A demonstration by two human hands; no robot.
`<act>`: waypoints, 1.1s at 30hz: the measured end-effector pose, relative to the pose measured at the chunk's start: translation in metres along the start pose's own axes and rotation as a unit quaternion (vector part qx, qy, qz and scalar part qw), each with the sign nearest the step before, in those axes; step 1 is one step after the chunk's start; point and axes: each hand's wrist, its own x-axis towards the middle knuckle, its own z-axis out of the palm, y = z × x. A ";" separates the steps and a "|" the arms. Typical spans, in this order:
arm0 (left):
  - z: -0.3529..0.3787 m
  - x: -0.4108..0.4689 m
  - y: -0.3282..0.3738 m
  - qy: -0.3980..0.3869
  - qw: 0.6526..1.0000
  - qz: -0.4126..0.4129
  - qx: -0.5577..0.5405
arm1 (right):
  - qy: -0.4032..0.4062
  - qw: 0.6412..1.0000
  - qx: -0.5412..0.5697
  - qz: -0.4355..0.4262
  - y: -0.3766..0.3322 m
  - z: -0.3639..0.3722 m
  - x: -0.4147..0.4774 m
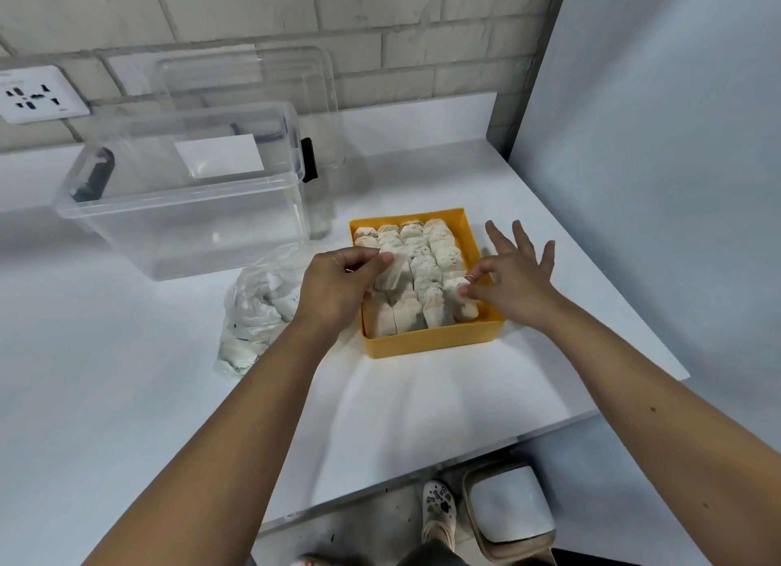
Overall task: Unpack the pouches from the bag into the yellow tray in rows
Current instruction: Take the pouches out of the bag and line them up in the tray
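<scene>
Closest to us, below the table edge and well nearer than the yellow tray (pixel 431 341), we see a decorated white shoe (pixel 439 508) on the floor and, just beside it, a bin with a white lid (pixel 509 506); above these, two bare forearms reach forward over the white table (pixel 126 396) toward the tray; the tray sits on the table ahead of us, and the pouches (pixel 422 244) stand packed inside it in four rows running from its near wall to its far wall.

At the tray's left side we find the left hand (pixel 338 282), its thumb and curled fingers holding a loose pouch (pixel 395 276) over the left rows; at the tray's right side the right hand (pixel 513 269) pinches the top of an end pouch (pixel 460 297) in the rightmost row between thumb and forefinger, with its other three fingers spread wide above the tray's right wall.

Left of the tray, touching the table, lies the crumpled clear bag (pixel 262 307) with more pale pouches inside; beyond the tray and to its left stands a clear plastic box (pixel 181 210) with dark latches; farther still its clear lid (pixel 253 83) leans on the brick wall (pixel 380 24), and a wall socket (pixel 34 94) sits far left of the tray.
</scene>
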 end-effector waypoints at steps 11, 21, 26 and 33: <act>-0.001 0.007 -0.009 -0.026 0.998 0.005 0.052 | 0.042 0.994 -0.049 0.085 -0.014 0.017 0.018; 0.008 0.003 0.003 -0.093 0.994 0.008 0.051 | -0.037 0.948 0.284 -0.139 -0.048 -0.026 -0.007; 0.014 0.000 0.009 -0.095 0.994 0.016 0.057 | 0.036 0.973 0.191 -0.120 -0.043 -0.044 -0.002; -0.009 0.001 -0.003 -0.046 0.998 0.005 0.043 | -0.078 0.996 -0.032 -0.043 -0.008 -0.030 0.003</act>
